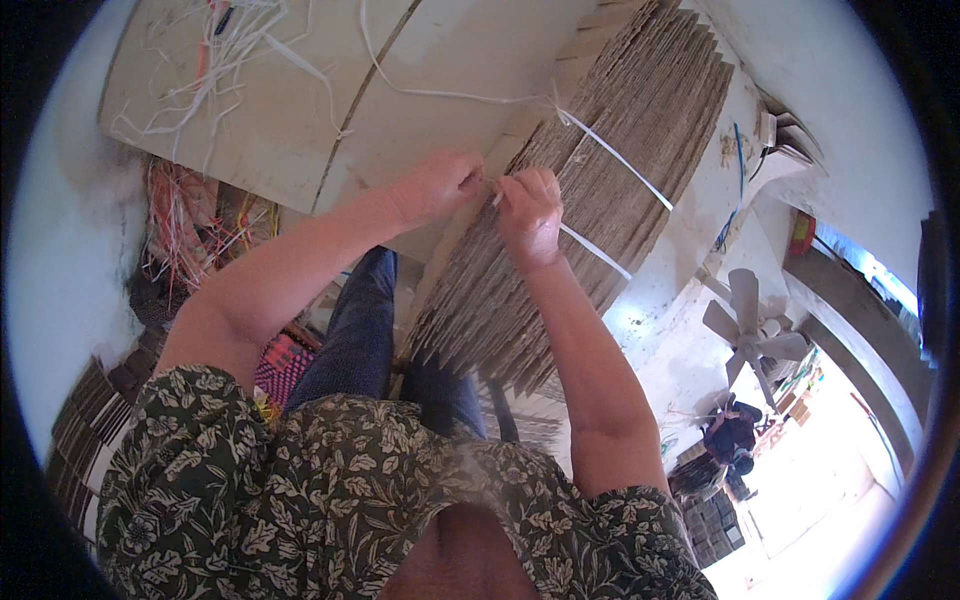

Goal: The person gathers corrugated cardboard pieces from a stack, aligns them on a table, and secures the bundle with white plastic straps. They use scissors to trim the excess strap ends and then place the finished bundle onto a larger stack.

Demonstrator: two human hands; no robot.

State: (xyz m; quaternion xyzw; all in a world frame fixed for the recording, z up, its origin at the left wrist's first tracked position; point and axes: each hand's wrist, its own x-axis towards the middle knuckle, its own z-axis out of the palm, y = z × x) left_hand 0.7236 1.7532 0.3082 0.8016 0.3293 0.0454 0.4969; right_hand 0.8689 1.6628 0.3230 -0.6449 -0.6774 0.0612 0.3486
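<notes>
A long bundle of flat corrugated cardboard (600, 202) lies slantwise on a pale tabletop (427, 67). One white plastic strap (619, 156) circles it, with a knot at its upper left and a loose tail trailing across the table. Nearer my body, a second white strap (596, 251) crosses the bundle and runs under my right hand (531, 214). My right fingers pinch this strap at the bundle's left edge. Just to the left, my left hand (454, 180) has its fingers closed, with a short thin length of strap between the two hands. Its far end is hidden inside my left fist.
Tangled white strap offcuts (225, 82) and a dark pen-like object (223, 21) lie at the table's upper left. Below hang red and white strap scraps (180, 217). A fan (750, 341) stands at right, with a person (731, 439) beyond. Cardboard stacks (90, 420) are at lower left.
</notes>
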